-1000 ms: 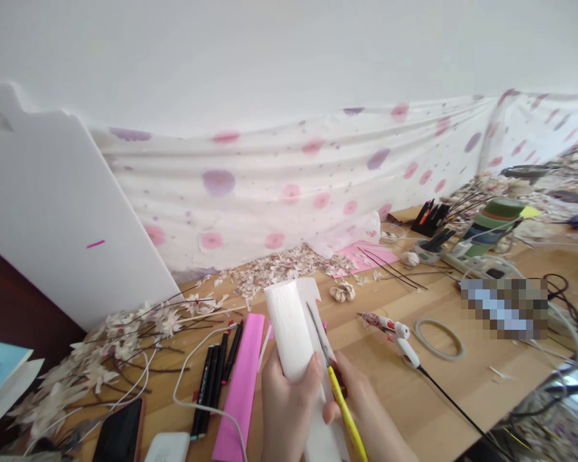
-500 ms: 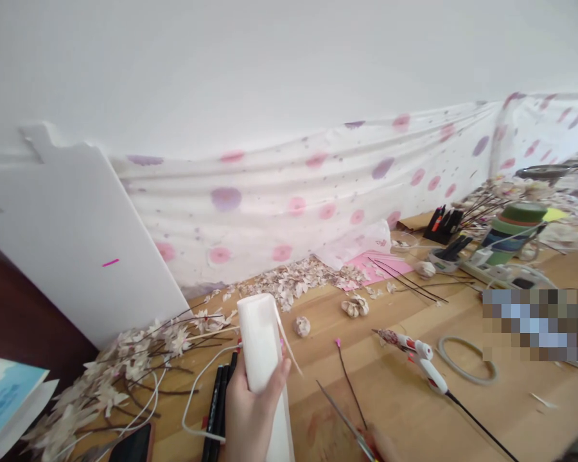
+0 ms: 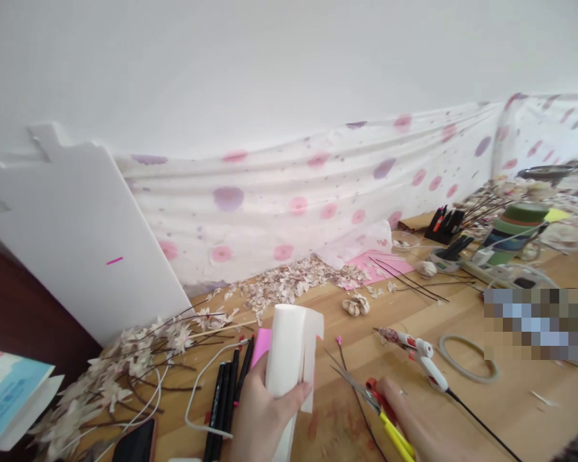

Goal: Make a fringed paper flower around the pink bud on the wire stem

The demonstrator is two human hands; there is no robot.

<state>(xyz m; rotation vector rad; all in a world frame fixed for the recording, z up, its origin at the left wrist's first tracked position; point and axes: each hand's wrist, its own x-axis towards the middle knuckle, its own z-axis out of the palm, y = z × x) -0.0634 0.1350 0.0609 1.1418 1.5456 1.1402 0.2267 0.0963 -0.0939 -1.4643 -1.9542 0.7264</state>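
Note:
My left hand [image 3: 264, 417] is closed around a folded white crepe paper roll [image 3: 289, 350], held upright over the wooden table; the paper's right edge shows cut slits. My right hand [image 3: 414, 427] grips yellow-handled scissors [image 3: 373, 407] with the blades open and pointing left, a little to the right of the paper and apart from it. A thin dark wire with a pink tip [image 3: 349, 378] lies on the table under the blades.
Black markers [image 3: 226, 388] and a pink paper strip [image 3: 261, 343] lie left of the paper. A glue gun [image 3: 417, 353], a grey ring [image 3: 467, 359], paper flower branches [image 3: 125, 359], a phone [image 3: 135, 443], petal scraps [image 3: 289, 285] and a white foam board [image 3: 72, 237] surround them.
The paper roll moved right and tilted back towards the scissors. My right hand with the scissors came up into view from the bottom edge. The camera shifted slightly.

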